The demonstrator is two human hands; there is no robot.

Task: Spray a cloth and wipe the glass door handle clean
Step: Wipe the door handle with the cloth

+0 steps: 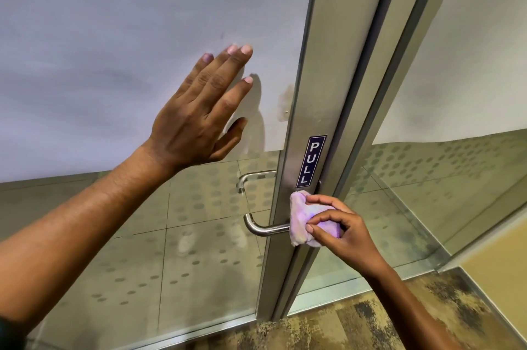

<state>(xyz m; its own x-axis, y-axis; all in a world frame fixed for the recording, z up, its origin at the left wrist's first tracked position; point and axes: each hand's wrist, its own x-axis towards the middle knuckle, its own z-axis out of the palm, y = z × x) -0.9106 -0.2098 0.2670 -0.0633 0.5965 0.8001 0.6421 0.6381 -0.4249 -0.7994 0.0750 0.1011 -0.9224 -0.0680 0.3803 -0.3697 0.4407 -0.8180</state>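
A steel door handle (258, 228) curves out from the metal door stile (313, 110), below a blue PULL sign (310, 161). My right hand (342, 232) grips a bunched pink cloth (302, 219) and presses it against the handle where it meets the stile. The cloth and hand hide that end of the handle. My left hand (199, 112) lies flat with fingers spread on the frosted glass panel (128, 50), up and left of the handle. A second handle bar (251, 178) shows through the glass behind. No spray bottle is in view.
A second glass panel (456, 172) with a dotted frosted band stands right of the door frame. Patterned carpet (370, 321) covers the floor on my side. Tiled floor shows through the lower glass.
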